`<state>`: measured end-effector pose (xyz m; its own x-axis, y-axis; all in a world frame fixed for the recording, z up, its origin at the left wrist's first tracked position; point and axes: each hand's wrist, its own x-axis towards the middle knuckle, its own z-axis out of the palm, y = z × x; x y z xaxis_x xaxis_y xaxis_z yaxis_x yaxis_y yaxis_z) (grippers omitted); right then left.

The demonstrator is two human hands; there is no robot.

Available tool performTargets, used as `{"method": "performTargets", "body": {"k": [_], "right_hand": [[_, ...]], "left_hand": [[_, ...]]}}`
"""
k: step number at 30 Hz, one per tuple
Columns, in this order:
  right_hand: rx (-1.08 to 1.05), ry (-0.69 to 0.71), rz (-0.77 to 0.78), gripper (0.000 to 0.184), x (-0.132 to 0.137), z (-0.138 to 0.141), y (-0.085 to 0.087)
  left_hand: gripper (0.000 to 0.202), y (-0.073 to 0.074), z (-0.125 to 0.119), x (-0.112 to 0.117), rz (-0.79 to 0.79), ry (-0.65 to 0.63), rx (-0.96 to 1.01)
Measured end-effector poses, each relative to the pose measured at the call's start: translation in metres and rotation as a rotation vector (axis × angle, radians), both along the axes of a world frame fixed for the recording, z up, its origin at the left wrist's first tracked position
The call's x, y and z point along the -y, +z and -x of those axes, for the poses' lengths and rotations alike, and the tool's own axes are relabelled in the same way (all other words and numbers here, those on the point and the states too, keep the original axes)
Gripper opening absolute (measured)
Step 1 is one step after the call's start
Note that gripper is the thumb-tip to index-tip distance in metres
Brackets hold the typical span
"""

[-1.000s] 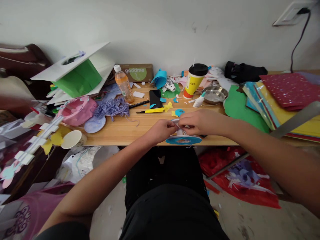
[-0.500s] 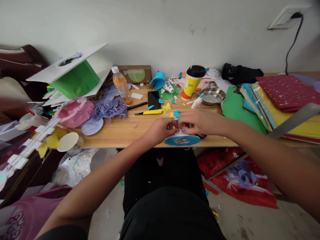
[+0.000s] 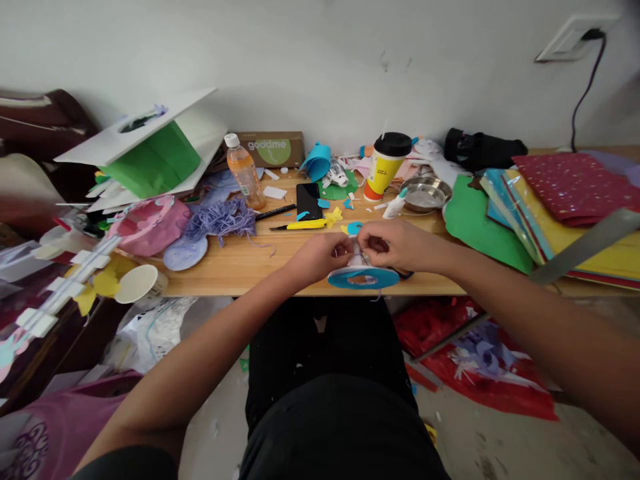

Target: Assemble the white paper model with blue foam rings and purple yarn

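My left hand (image 3: 320, 255) and my right hand (image 3: 395, 244) meet at the front edge of the wooden table (image 3: 240, 263). Both are closed in a pinch on a small white paper piece (image 3: 358, 257) that stands on a blue paper ring (image 3: 363, 279). The fingertips of the two hands nearly touch above the ring. A small blue and yellow cutout (image 3: 351, 228) lies just behind my hands.
A yellow utility knife (image 3: 303, 225), a black phone (image 3: 309, 199), purple yarn (image 3: 223, 218), an orange drink bottle (image 3: 243, 170), a yellow lidded cup (image 3: 385, 164) and a metal bowl (image 3: 425, 193) lie behind. Coloured paper sheets (image 3: 555, 213) stack at right. A paper cup (image 3: 137, 283) sits at left.
Both hands have stayed pinched on the white piece over the blue ring, with only small finger shifts. The view has moved slightly.
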<state>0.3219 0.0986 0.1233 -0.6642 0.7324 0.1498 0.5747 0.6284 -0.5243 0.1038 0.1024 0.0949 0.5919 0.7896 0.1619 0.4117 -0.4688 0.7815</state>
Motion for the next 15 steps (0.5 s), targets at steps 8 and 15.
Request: {"method": "performTargets", "body": {"k": [8, 15], "right_hand": [[-0.082, -0.024, -0.09, 0.004, 0.01, 0.001, 0.003], [0.053, 0.066, -0.363, 0.016, 0.022, 0.006, 0.003]], "left_hand": [[0.001, 0.008, -0.004, 0.002, 0.099, 0.011, 0.219], [0.006, 0.009, -0.002, 0.009, 0.141, 0.093, 0.221]]}}
